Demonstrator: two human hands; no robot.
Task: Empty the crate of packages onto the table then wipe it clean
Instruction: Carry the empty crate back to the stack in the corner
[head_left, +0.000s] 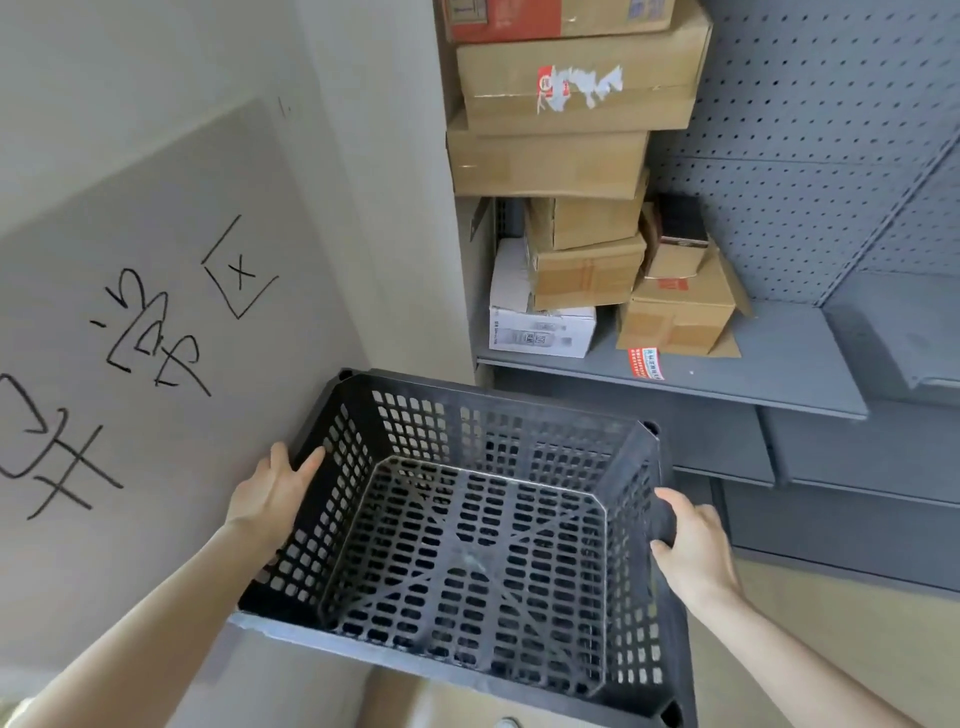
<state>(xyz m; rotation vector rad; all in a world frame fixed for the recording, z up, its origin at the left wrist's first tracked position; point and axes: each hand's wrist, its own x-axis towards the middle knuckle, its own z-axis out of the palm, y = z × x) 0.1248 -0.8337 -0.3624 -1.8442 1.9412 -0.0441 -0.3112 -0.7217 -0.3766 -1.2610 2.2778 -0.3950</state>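
both forearms reach forward. the left hand (270, 493) grips the left wall of the black slotted crate (467, 545), thumb inside the rim. the right hand (696, 545) curls over its right wall. the crate is held in the air between them, empty, mouth tipped toward the camera. beyond it, cardboard boxes (571, 98) are stacked on a grey shelf (753, 364).
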